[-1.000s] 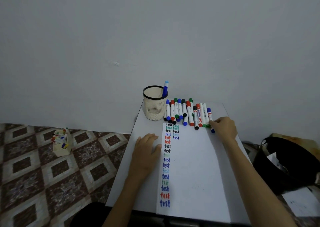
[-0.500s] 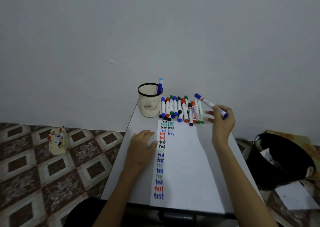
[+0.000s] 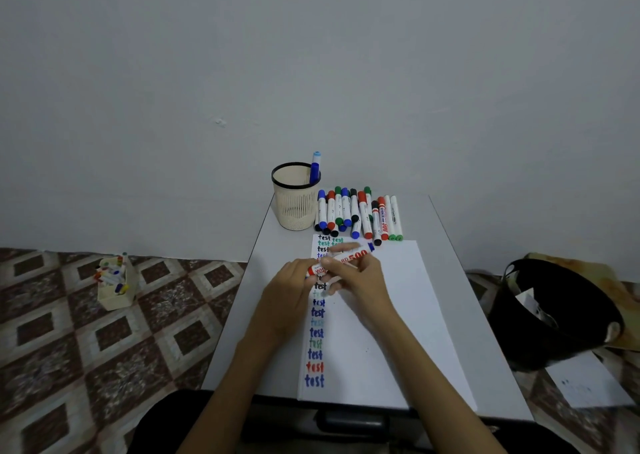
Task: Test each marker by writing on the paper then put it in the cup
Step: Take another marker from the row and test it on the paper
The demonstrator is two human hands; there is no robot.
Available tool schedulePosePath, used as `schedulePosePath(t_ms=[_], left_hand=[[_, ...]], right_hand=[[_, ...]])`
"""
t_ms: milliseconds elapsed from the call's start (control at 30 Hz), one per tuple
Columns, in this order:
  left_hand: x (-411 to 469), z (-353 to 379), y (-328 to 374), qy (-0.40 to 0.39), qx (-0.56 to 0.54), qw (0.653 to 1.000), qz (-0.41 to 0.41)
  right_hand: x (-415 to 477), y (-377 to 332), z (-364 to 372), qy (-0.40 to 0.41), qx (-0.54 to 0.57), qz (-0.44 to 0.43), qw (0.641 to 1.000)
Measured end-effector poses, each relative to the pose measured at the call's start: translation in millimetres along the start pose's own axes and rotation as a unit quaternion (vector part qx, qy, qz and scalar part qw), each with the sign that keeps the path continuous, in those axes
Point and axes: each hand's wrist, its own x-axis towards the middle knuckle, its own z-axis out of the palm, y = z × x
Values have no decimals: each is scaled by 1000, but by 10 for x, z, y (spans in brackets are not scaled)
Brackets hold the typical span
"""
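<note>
A white marker with red lettering and a blue end (image 3: 346, 259) lies level over the paper (image 3: 381, 318), held by both hands. My right hand (image 3: 360, 280) grips its barrel. My left hand (image 3: 292, 287) grips the marker's left end, where the cap sits. A column of coloured "test" words runs down the paper's left side. Behind the paper lies a row of several capped markers (image 3: 358, 216). At the back left stands the cream mesh cup (image 3: 294, 195) with one blue marker (image 3: 315, 168) in it.
The small grey table (image 3: 242, 315) stands against a wall. On the tiled floor to the left sits a cream box of markers (image 3: 114, 282). A black bag (image 3: 550, 315) and a loose sheet (image 3: 588, 382) lie on the floor to the right.
My right hand lifted a marker from the row's right end and brought it left over the paper. My left hand rose from the table and took hold of its left end.
</note>
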Motion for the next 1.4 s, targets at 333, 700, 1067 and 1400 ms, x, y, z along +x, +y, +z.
schedulePosePath(t_ms=[333, 700, 1067, 1400], left_hand=[[-14, 73, -163, -55, -25, 998, 11], [3, 102, -183, -23, -58, 998, 25], [-34, 64, -198, -9, -38, 998, 59], [6, 56, -80, 18, 8, 1000, 22]], right_hand=[[-14, 140, -3, -40, -40, -14, 998], [-3, 150, 6, -43, -31, -9, 999], [-32, 61, -35, -33, -9, -8, 999], [218, -69, -252, 136, 100, -38, 985]])
